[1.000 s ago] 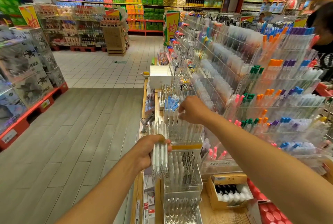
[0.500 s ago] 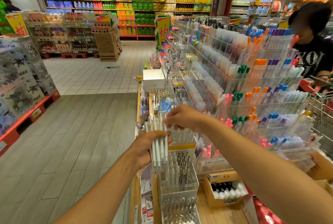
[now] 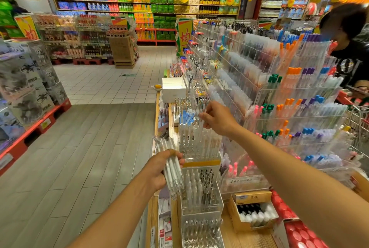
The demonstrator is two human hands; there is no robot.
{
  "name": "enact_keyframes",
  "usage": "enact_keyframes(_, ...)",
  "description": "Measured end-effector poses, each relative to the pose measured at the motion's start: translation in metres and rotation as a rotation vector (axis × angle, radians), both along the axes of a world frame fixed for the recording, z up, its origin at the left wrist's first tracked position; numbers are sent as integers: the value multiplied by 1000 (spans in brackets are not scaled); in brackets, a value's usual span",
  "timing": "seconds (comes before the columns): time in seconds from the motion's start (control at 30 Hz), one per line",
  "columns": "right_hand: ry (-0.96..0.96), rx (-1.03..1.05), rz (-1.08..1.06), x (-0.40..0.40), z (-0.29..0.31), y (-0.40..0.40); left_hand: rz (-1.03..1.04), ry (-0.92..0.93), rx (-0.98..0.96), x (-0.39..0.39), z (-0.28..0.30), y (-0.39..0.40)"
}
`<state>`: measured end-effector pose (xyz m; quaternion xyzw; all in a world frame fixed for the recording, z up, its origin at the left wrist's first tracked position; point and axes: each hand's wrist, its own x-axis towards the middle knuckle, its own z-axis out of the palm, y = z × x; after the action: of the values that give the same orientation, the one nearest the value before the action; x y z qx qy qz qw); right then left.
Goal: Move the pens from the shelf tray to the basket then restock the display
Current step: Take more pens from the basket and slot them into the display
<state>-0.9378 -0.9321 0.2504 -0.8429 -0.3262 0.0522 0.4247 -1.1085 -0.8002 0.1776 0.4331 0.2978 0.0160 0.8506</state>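
Observation:
My left hand [image 3: 159, 169] grips a bundle of several clear white pens [image 3: 172, 165], held upright beside the stepped clear display tray [image 3: 201, 159]. My right hand [image 3: 216, 119] is above the tray's upper tier and pinches the top of a clear pen [image 3: 202, 126] that stands among several others there. Lower tiers of the tray [image 3: 201, 205] hold more white and black pens. No basket is in view.
A tall clear rack of coloured pens [image 3: 289, 96] fills the right. A small cardboard box of markers [image 3: 253, 212] sits on the wooden shelf at lower right. A white box [image 3: 172, 88] stands behind the tray. A person in black [image 3: 351, 56] stands at far right; grey aisle floor on the left.
My right hand has gone from the bundle in my left hand up and right to the pens in the upper tier. The left hand with its bundle has dropped slightly.

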Motion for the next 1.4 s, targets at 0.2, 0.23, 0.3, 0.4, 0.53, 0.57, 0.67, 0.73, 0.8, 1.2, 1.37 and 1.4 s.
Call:
enact_keyframes(0.2,-104,-212,57,1,-12,4,4,14,3,1,-2,0)
enact_keyframes(0.23,-145,-259,67,0,-11,5,0,20,11,1,-2,0)
enact_keyframes(0.3,-196,-314,84,-1,-10,6,-6,25,22,0,-2,0)
enact_keyframes(0.4,-183,-335,98,-3,-9,7,-16,32,39,-1,-2,0)
enact_keyframes(0.53,-220,-439,114,-6,-8,14,-21,37,42,-1,-2,-1)
enact_keyframes(0.57,-247,-460,110,-7,-7,16,-24,37,42,-1,-2,-2)
enact_keyframes(0.67,-310,-511,111,-7,-5,17,-24,32,44,-2,-1,-4)
enact_keyframes(0.73,-319,-543,117,-8,-4,16,-33,12,41,-3,1,-6)
enact_keyframes(0.8,-354,-558,125,-11,-1,14,-47,-9,44,-5,3,-8)
enact_keyframes(1.2,438,-68,336,-51,-8,13,-112,-74,53,-9,16,-17)
enact_keyframes(1.37,634,27,399,-45,-10,9,-159,-75,41,-11,17,-19)
enact_keyframes(1.4,650,43,402,-44,-9,8,-156,-77,25,-11,17,-20)
